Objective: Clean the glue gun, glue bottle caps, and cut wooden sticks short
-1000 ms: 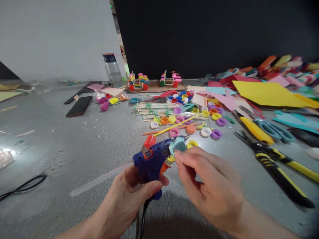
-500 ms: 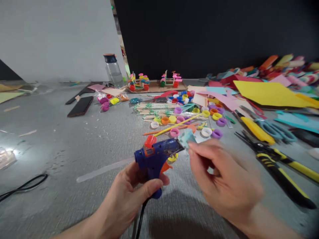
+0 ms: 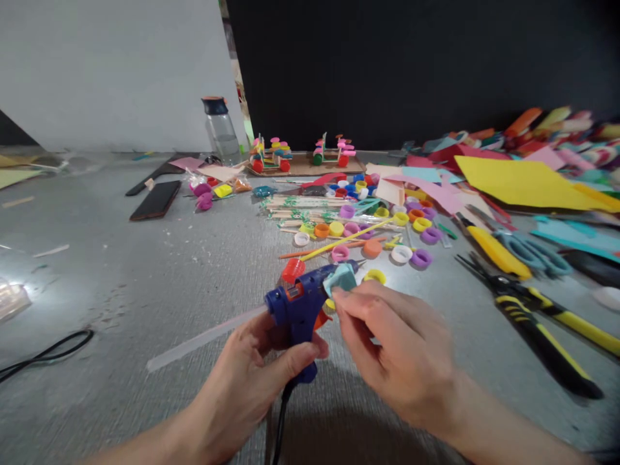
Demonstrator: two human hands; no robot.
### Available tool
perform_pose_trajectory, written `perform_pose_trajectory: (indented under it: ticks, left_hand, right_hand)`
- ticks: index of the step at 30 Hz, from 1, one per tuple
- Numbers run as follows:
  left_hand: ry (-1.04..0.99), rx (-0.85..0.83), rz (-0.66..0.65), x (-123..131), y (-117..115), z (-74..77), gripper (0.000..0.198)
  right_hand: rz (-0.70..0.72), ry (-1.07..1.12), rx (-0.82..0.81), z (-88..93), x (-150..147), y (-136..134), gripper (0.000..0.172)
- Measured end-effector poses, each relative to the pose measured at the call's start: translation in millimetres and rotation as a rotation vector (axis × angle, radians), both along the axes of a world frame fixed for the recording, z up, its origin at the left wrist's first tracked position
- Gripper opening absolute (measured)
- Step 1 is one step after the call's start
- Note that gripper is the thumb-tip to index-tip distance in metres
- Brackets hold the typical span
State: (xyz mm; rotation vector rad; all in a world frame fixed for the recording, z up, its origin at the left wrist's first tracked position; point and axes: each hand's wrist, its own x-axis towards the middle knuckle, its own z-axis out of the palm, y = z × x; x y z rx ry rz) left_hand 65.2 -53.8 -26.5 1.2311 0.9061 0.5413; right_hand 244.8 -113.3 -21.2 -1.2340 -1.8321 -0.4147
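Observation:
My left hand (image 3: pixel 271 368) is closed around the handle of a blue hot glue gun (image 3: pixel 301 310), its nozzle pointing to the upper right. A translucent glue stick (image 3: pixel 208 339) juts from the back of the gun, and a black cord hangs from the handle's bottom. Between thumb and forefinger, my right hand (image 3: pixel 394 342) pinches a small light-blue piece of paper or foam (image 3: pixel 340 279) against the side of the gun's barrel. Just beyond the gun lie a red bottle cap (image 3: pixel 293 270) and a yellow cap ring (image 3: pixel 374 277).
Pliers with yellow-black handles (image 3: pixel 547 342) and scissors (image 3: pixel 537 255) lie at right. Bottle caps, wooden sticks (image 3: pixel 305 210) and coloured paper (image 3: pixel 527 184) spread across the table's middle and right. Two small toy cars (image 3: pixel 271 157), a water bottle (image 3: pixel 223 132) and a phone (image 3: pixel 155 200) stand or lie farther back.
My right hand has moved left with the light-blue piece, from the nozzle tip to the barrel's side. The nozzle tip now shows past it. My left hand stays around the glue gun.

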Motion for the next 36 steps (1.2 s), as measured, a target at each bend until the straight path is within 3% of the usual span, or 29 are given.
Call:
perform_pose_trajectory:
  ticks: [9,14,18,24,30,36]
  left_hand:
    - [0.028,0.033,0.014,1.5,-0.4,1.6,0.030]
    - [0.062,0.059,0.010,2.7,2.1,1.7,0.028]
    - [0.056,0.046,0.045,4.7,6.5,5.3,0.035]
    - [0.034,0.054,0.028,3.4,7.2,3.8,0.027]
    - [0.017,-0.010,-0.011,2.3,0.2,1.7,0.029]
    - [0.038,0.060,0.004,0.5,-1.3,1.4,0.026]
  right_hand:
    - [0.087,0.123,-0.115,2.2,-1.5,0.9,0.013]
    - [0.137,0.425,-0.306,11.7,5.1,-6.1,0.012]
    - [0.066,0.599,-0.210,17.0,11.2,-10.7,0.016]
    - [-0.080,0.274,-0.046,9.0,11.7,-5.9,0.013]
    - [-0.044,-0.009,-0.003,1.5,9.1,-0.7,0.013]
    - [-0.051,-0.155,0.007,3.1,4.8,0.6,0.013]
